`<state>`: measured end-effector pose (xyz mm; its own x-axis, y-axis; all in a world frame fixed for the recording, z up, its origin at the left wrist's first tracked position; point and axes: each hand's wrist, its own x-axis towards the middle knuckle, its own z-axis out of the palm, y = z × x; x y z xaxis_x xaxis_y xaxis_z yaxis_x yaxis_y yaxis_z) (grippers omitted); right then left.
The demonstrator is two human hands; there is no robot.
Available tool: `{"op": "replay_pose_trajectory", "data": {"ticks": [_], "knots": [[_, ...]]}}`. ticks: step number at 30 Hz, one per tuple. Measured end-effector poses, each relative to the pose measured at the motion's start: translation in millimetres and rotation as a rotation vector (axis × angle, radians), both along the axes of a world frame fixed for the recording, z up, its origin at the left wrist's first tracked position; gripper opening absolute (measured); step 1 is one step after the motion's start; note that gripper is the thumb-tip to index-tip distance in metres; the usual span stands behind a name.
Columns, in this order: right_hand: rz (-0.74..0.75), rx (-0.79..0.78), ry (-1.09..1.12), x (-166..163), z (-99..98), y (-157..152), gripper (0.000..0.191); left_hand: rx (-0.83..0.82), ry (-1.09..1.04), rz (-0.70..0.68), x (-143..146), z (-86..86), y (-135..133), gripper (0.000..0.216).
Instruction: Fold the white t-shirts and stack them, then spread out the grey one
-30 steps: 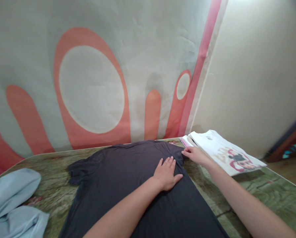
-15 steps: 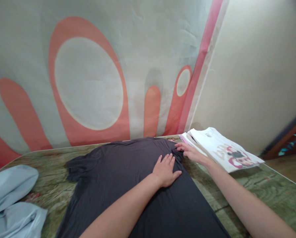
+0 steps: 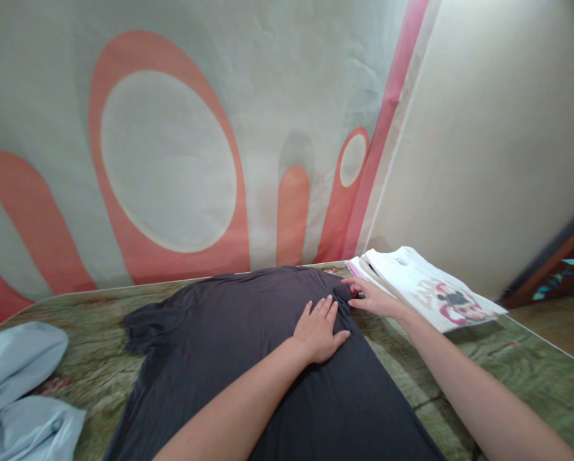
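A dark grey T-shirt [image 3: 229, 346] lies spread flat on a green patterned table [image 3: 517, 365]. My left hand [image 3: 318, 331] rests flat on the shirt near its right shoulder, fingers stretched out. Just to the right, my right hand [image 3: 369, 296] pinches the shirt's right sleeve [image 3: 343, 293] at the edge of the cloth.
A folded white T-shirt [image 3: 426, 288] with a red and black print lies at the table's far right, on top of other folded cloth. A crumpled light blue garment [image 3: 22, 390] sits at the left. A wall hanging [image 3: 172, 147] with orange shapes is right behind the table.
My right hand has slid a little left along the sleeve and closed on its edge. The left hand stays flat in nearly the same place.
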<state>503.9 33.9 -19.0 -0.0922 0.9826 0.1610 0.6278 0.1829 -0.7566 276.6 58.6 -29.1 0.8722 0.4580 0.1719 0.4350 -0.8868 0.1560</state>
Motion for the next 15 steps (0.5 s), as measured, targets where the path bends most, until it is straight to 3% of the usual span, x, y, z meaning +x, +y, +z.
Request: {"op": "replay_pose_trajectory", "data": {"ticks": [11,15], "knots": [[-0.02,-0.142,0.115,4,14.3,-11,0.05,-0.006,0.013,0.009,0,1.1,0,0.072],[0.064,-0.267,0.257,17,16.5,-15,0.052,-0.004,0.016,0.006,0,1.8,0,0.072]]}}
